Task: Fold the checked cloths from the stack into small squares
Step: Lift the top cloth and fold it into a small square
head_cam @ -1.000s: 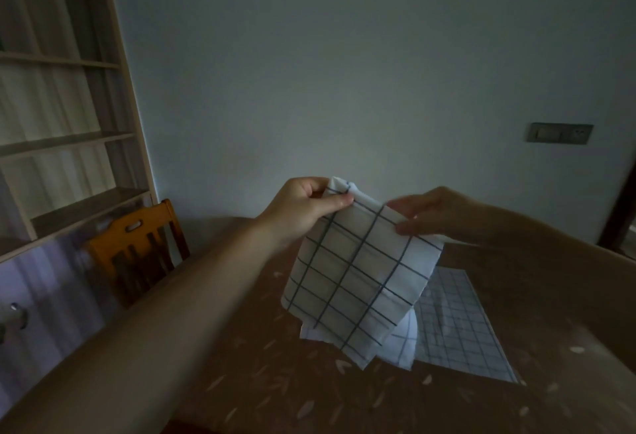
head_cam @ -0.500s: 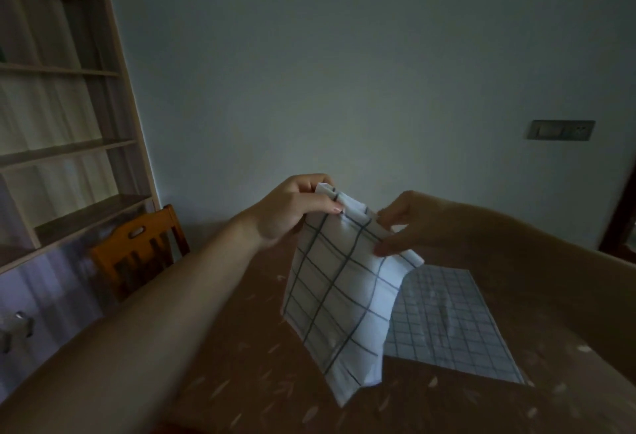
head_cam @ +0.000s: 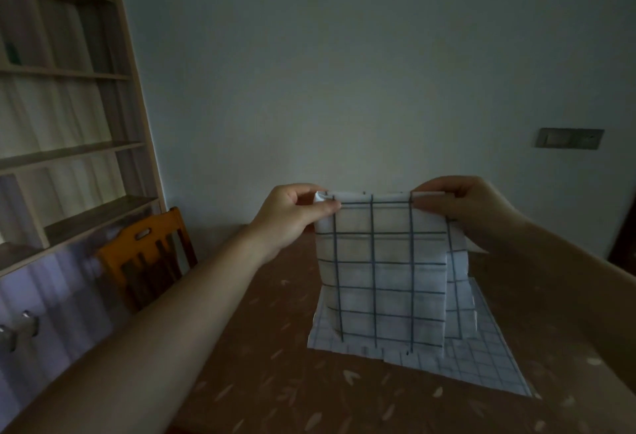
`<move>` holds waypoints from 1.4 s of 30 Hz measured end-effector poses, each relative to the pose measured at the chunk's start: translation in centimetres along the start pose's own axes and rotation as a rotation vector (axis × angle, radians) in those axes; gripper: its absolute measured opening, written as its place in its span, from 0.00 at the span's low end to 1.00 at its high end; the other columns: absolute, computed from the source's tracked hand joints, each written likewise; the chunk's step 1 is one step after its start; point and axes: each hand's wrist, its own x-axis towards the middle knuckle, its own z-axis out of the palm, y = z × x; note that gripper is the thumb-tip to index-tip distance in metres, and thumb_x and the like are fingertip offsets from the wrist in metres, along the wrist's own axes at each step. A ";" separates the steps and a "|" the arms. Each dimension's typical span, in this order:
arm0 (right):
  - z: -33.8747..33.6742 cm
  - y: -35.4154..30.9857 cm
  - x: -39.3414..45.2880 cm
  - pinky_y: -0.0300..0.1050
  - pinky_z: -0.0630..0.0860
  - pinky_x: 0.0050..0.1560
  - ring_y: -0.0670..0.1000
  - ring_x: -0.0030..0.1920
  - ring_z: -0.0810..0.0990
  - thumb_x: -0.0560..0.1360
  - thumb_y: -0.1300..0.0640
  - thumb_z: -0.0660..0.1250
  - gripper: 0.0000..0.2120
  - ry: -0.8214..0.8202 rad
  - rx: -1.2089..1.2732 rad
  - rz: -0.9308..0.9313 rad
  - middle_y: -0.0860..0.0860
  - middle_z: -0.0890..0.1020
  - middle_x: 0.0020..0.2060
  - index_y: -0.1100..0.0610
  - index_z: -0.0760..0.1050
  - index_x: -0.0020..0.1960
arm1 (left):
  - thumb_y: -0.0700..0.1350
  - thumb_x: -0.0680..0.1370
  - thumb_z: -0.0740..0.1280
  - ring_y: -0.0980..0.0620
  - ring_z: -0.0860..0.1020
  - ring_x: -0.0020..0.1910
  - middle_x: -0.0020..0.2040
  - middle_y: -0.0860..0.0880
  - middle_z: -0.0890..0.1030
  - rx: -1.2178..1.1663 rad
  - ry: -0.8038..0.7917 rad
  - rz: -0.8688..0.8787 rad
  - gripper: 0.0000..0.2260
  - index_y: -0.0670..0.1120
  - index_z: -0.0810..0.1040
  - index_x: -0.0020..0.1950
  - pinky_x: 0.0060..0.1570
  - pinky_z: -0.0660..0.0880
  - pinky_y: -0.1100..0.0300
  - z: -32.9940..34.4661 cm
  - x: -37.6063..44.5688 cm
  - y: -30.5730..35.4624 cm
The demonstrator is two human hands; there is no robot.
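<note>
Above the brown leaf-patterned surface (head_cam: 275, 382), the left hand (head_cam: 289, 216) pinched the top left corner of a white cloth with dark checks (head_cam: 382, 268), which hung upright, and the right hand (head_cam: 457, 206) pinched its top right corner; behind it lay a flat fine-checked cloth (head_cam: 481, 361).

Home room; bookshelf (head_cam: 69, 123); wooden chair (head_cam: 144, 258)

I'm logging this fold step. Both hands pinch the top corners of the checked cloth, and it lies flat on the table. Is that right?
Not quite. The head view shows the left hand and right hand pinching the top corners of the checked cloth, but it hangs upright in the air above the table, not flat on it.
</note>
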 end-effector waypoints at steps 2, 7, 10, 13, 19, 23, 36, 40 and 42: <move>0.0 0.2 -0.2 0.46 0.75 0.44 0.50 0.39 0.79 0.70 0.64 0.73 0.09 0.063 -0.016 0.000 0.51 0.84 0.34 0.51 0.84 0.37 | 0.45 0.73 0.74 0.61 0.79 0.41 0.40 0.57 0.83 -0.037 -0.008 0.012 0.04 0.51 0.83 0.46 0.46 0.71 0.67 0.4 0.0 0.1; -0.9 0.1 -0.6 0.33 0.76 0.38 0.43 0.35 0.80 0.69 0.64 0.74 0.09 0.068 -0.117 -0.062 0.44 0.85 0.33 0.50 0.83 0.40 | 0.40 0.76 0.71 0.59 0.75 0.32 0.34 0.53 0.81 0.106 -0.046 0.179 0.09 0.55 0.81 0.50 0.35 0.69 0.70 0.5 0.0 0.7; -1.6 0.1 -0.8 0.34 0.77 0.44 0.44 0.41 0.81 0.71 0.62 0.73 0.06 0.064 -0.159 -0.039 0.45 0.86 0.38 0.52 0.84 0.44 | 0.41 0.75 0.72 0.59 0.72 0.28 0.30 0.53 0.79 0.214 -0.066 0.256 0.05 0.52 0.82 0.47 0.31 0.67 0.70 0.6 0.0 1.1; -1.9 -0.2 -1.1 0.37 0.77 0.46 0.46 0.42 0.81 0.72 0.60 0.72 0.04 0.070 -0.189 -0.020 0.51 0.85 0.41 0.56 0.84 0.46 | 0.45 0.73 0.75 0.57 0.74 0.28 0.28 0.55 0.79 0.315 -0.084 0.287 0.03 0.51 0.83 0.45 0.31 0.66 0.67 0.7 0.1 1.3; -2.1 -1.1 -1.6 0.31 0.73 0.33 0.41 0.30 0.76 0.68 0.57 0.75 0.03 0.053 -0.267 -0.015 0.48 0.82 0.31 0.56 0.83 0.38 | 0.49 0.70 0.76 0.62 0.78 0.31 0.33 0.54 0.83 0.409 -0.063 0.220 0.06 0.50 0.82 0.39 0.34 0.71 0.69 0.7 0.1 1.2; -2.1 -1.6 -1.7 0.34 0.72 0.35 0.41 0.31 0.76 0.68 0.57 0.75 0.01 0.059 -0.273 -0.016 0.45 0.83 0.29 0.53 0.84 0.38 | 0.49 0.70 0.76 0.59 0.77 0.31 0.34 0.54 0.81 0.470 -0.231 0.141 0.08 0.49 0.80 0.37 0.35 0.71 0.65 0.5 0.0 1.4; -3.1 -1.3 -1.9 0.45 0.72 0.41 0.50 0.32 0.75 0.75 0.58 0.69 0.08 -0.030 -0.409 -0.072 0.55 0.77 0.28 0.45 0.81 0.47 | 0.51 0.68 0.78 0.57 0.72 0.26 0.28 0.47 0.79 0.397 -0.068 0.166 0.12 0.43 0.83 0.34 0.28 0.66 0.66 0.6 -0.2 1.3; -3.1 -1.5 -2.1 0.51 0.78 0.47 0.51 0.35 0.77 0.76 0.60 0.67 0.11 -0.022 -0.384 -0.079 0.64 0.78 0.32 0.47 0.79 0.54 | 0.47 0.71 0.76 0.62 0.79 0.33 0.35 0.54 0.84 0.300 -0.042 0.182 0.04 0.48 0.85 0.38 0.36 0.73 0.69 0.7 0.1 1.3; -3.2 -1.5 -2.1 0.51 0.79 0.49 0.48 0.35 0.77 0.76 0.61 0.67 0.11 -0.004 -0.367 -0.072 0.55 0.79 0.30 0.47 0.79 0.54 | 0.44 0.74 0.74 0.63 0.81 0.39 0.41 0.55 0.85 0.274 -0.063 0.190 0.01 0.49 0.84 0.43 0.45 0.76 0.67 0.7 0.2 1.2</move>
